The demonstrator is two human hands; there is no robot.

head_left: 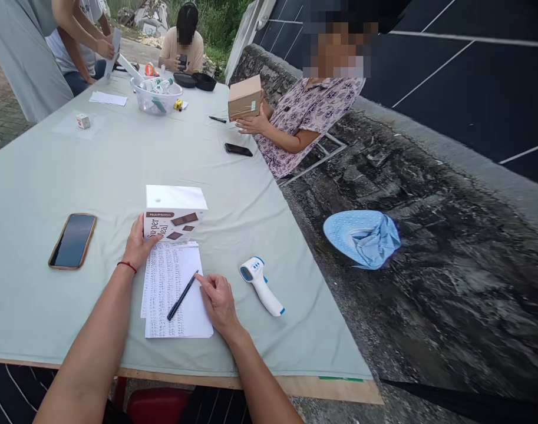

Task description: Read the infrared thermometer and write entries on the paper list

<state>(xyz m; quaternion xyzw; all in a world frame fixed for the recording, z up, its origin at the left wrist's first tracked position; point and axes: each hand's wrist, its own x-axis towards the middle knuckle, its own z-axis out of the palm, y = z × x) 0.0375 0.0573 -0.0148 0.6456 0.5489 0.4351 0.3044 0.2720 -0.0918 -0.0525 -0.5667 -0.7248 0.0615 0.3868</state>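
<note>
My left hand (pixel 138 244) grips the left side of a white carton (pixel 175 209) printed with brown bars and the words "Super Meal". The carton stands at the top edge of some sheets of paper (pixel 193 321) covered with rows of small writing. A black pen (pixel 181 297) lies slantwise across the top sheet. My right hand (pixel 219 301) rests on the right edge of the paper, its index finger stretched to the pen's upper end and the other fingers loosely bent, gripping nothing. Right of that hand lies a white and blue infrared thermometer (pixel 262 285).
A smartphone (pixel 72 241) lies at left. Farther along the cloth-covered table (pixel 118 162) are a dark phone (pixel 238 149), a small box (pixel 82 121) and a plastic basin (pixel 156 103) with bottles. A seated person holds a cardboard box (pixel 244 99). A blue hat (pixel 361 238) lies on the ground.
</note>
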